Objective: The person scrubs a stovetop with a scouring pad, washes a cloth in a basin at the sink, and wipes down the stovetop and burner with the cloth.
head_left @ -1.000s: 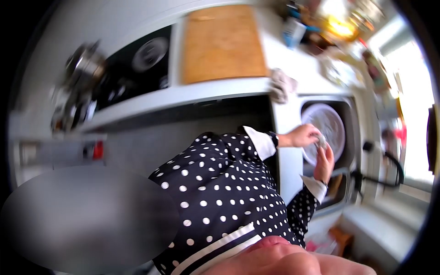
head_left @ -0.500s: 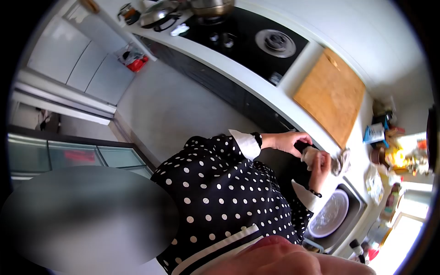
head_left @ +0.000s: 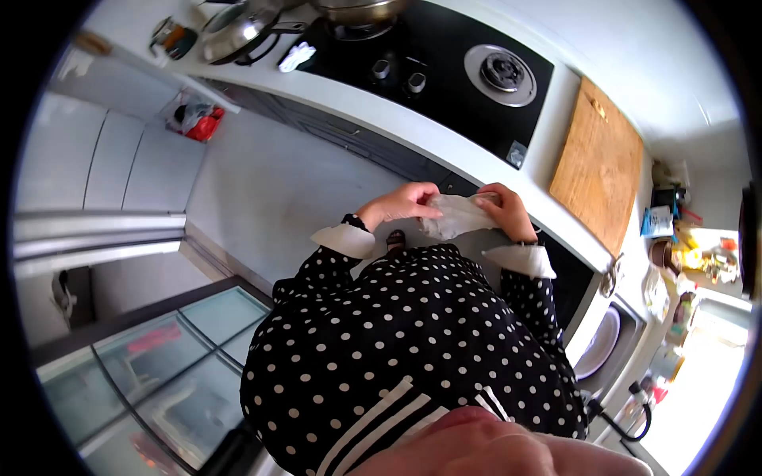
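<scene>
A thin white cloth [head_left: 458, 217] is stretched between my two hands in front of my body, slightly crumpled. My left hand [head_left: 403, 203] pinches its left end, fingers closed on the edge. At the other end my right hand [head_left: 508, 211] grips the cloth between thumb and fingers. Whether it is fabric or thick paper is hard to tell. Both hands are above the floor, just short of the counter's front edge.
A black gas stove [head_left: 429, 79] with a pan [head_left: 238, 36] and a pot [head_left: 361, 9] is set in the white counter [head_left: 341, 107]. A wooden cutting board [head_left: 599, 163] lies right of it. Beyond are a sink [head_left: 627, 337] with a basin [head_left: 599, 345] and a glass-topped cabinet [head_left: 175, 365].
Both hands have moved left, away from the sink side. The cloth, bunched near my right hand before, is now spread between both hands. The camera view has turned.
</scene>
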Demonstrator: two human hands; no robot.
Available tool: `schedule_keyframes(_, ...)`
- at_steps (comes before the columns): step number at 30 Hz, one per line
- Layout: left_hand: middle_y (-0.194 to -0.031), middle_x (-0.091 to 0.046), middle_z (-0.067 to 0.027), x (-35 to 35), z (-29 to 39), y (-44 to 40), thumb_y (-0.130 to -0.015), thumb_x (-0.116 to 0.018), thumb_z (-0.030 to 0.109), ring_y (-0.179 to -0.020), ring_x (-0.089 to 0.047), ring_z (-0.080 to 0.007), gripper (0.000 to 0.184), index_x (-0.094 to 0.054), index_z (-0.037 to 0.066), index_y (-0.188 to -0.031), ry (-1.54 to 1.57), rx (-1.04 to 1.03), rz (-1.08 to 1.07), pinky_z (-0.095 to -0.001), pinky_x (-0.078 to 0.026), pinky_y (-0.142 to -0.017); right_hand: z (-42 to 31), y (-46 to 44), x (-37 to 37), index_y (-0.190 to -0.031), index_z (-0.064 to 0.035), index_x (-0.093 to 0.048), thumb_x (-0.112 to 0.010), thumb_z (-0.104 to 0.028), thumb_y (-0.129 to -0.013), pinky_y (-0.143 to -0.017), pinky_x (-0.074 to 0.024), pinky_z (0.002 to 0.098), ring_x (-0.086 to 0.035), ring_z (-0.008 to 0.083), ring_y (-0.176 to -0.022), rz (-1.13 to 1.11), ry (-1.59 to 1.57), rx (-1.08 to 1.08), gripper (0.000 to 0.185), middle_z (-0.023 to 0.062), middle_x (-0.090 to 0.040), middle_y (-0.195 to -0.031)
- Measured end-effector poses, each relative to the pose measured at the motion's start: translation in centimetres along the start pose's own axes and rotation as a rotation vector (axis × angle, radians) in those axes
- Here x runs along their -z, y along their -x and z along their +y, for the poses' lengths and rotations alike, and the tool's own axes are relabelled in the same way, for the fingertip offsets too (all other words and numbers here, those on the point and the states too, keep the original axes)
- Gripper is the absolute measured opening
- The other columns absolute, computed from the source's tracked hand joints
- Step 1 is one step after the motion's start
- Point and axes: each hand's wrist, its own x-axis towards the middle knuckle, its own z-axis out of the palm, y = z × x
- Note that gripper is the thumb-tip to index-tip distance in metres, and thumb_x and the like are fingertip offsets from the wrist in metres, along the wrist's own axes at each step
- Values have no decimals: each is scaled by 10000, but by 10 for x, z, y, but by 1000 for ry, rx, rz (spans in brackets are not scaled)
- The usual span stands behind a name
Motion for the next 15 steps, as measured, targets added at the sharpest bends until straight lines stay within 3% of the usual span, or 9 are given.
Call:
schedule_keyframes(2, -717, -529, 17, 11, -14, -11, -769, -681, 161, -648, -462, -58, 199, -543, 28, -823, -63, 48, 130, -210, -385, -573, 7, -13, 2, -950, -4, -614, -678, -156, -772, -696, -469, 256, -580, 139, -736, -221, -9, -119, 243, 66, -634, -790)
schedule_keyframes(3, -694, -522, 20, 16, -15, -17, -779, -675, 175, -624, -457, -60, 190, -556, 32, -814, -235, 132, 198, -209, -381, -549, 13, -18, 1, -955, 3, -610, -671, -146, -768, -686, -466, 253, -576, 131, -728, -248, 32, -131, 247, 61, -636, -789)
schedule_keyframes(6, -675, -521, 19, 23, -10, -45, -779, -681, 196, -605, -457, -66, 202, -567, 32, -811, -185, 210, 271, -213, -378, -530, 33, -39, 7, -956, -2, -611, -657, -129, -771, -685, -465, 247, -574, 130, -719, -83, -33, -163, 230, 71, -635, -783)
schedule_keyframes(7, -679, -530, 17, 23, -4, -56, -777, -685, 223, -626, -465, -65, 223, -577, 33, -819, -64, 135, 297, -213, -379, -533, 33, -49, 13, -957, -7, -611, -648, -117, -769, -674, -464, 244, -569, 118, -709, 3, -16, -128, 220, 79, -632, -763)
schedule_keyframes(8, -736, -544, -5, 26, 6, -69, -776, -688, 232, -657, -482, -76, 263, -578, 27, -898, -32, 144, 314, -213, -401, -556, 29, -57, 25, -962, -12, -606, -643, -106, -766, -677, -468, 266, -583, 153, -711, 61, 35, -189, 220, 109, -635, -805)
schedule_keyframes(10, -911, -545, -67, 32, 23, -96, -781, -685, 257, -737, -520, -112, 385, -529, 27, -1048, -178, 31, 498, -234, -443, -602, 41, -85, 34, -1032, -27, -576, -648, -103, -755, -766, -454, 324, -575, 238, -854, 380, 34, 61, 296, 144, -607, -957)
schedule_keyframes(12, -1078, -487, -124, 41, 34, -121, -786, -680, 274, -846, -545, -175, 503, -449, 47, -1171, -420, -118, 736, -271, -476, -649, 29, -110, 40, -1120, -43, -524, -653, -103, -744, -882, -399, 387, -492, 331, -1027, 698, 428, 163, 402, 180, -527, -1106)
schedule_keyframes(13, -1151, -448, -147, 45, 40, -130, -796, -666, 265, -931, -539, -224, 511, -425, 59, -1197, -489, -119, 781, -302, -489, -676, 40, -129, 36, -1162, -39, -481, -658, -90, -734, -935, -352, 421, -429, 352, -1098, 704, 384, 214, 465, 183, -475, -1153)
schedule_keyframes(15, -1152, -453, -144, 55, 35, -145, -798, -662, 244, -945, -536, -237, 496, -431, 61, -1196, -596, -233, 790, -315, -487, -703, 54, -157, 10, -1250, -12, -408, -640, -214, -768, -987, -302, 456, -348, 411, -1184, 644, 438, 167, 572, 263, -364, -1272)
